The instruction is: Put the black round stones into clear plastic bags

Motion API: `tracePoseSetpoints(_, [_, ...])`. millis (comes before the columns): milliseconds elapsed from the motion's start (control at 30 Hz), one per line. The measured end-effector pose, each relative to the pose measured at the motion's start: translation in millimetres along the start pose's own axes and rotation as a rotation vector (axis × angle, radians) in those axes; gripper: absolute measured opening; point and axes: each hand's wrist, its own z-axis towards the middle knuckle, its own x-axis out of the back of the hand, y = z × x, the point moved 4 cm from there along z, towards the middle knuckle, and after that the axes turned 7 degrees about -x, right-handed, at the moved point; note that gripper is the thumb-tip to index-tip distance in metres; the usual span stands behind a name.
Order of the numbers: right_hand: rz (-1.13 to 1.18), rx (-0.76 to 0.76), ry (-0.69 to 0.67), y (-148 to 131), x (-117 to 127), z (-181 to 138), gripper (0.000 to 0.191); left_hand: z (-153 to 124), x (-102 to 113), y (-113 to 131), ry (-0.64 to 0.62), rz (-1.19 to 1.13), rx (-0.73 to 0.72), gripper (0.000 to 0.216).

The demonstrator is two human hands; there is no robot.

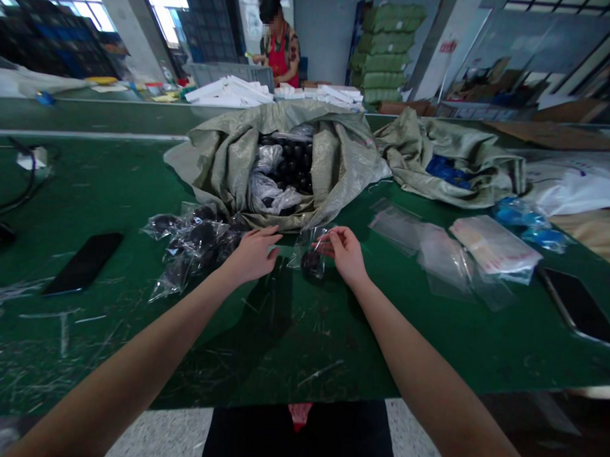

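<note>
Forearms (150, 350): bare, nearest the camera, extended over the green table (290, 361) from either side.
Right hand (349, 257): thumb and fingers together, apparently pinching the upper right part of a clear bag (307, 242).
Left hand (257, 255): fingers apart, nothing seen in the grasp; contact with the pile of bagged pieces (199, 241) beside it cannot be told.
Black piece (311, 261): inside the clear bag, between the hands; left of the right fingertips and slightly toward the wearer. Right hand is nearer. Outline looks rounded, no clear long axis.
Woven sack (227, 166): mouth open toward the wearer, just beyond both hands; dark round pieces (294, 165) within.
Flat clear bags (489, 245): to the right, apart from the right hand.
</note>
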Motion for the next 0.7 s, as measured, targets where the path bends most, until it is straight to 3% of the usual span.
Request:
tracePoseSetpoints(133, [-0.003, -0.01, -0.009, -3, -1, -2, 0.027, 21, -17, -3, 0.023, -0.581, 0.072, 0.041])
tracePoseSetpoints(233, [-0.026, -0.015, -0.004, -4, 1, -2, 0.024, 31, -33, -9, 0.056, -0.849, 0.165, 0.032])
tracePoseSetpoints(333, [-0.043, -0.023, 0.02, -5, 6, 1, 0.022, 36, -41, -15, 0.103, -0.904, 0.214, 0.023])
tracePoseSetpoints(700, [-0.034, -0.141, 0.07, 7, 22, 15, 0.017, 37, -49, -26, 0.143, -1.054, 0.307, 0.027])
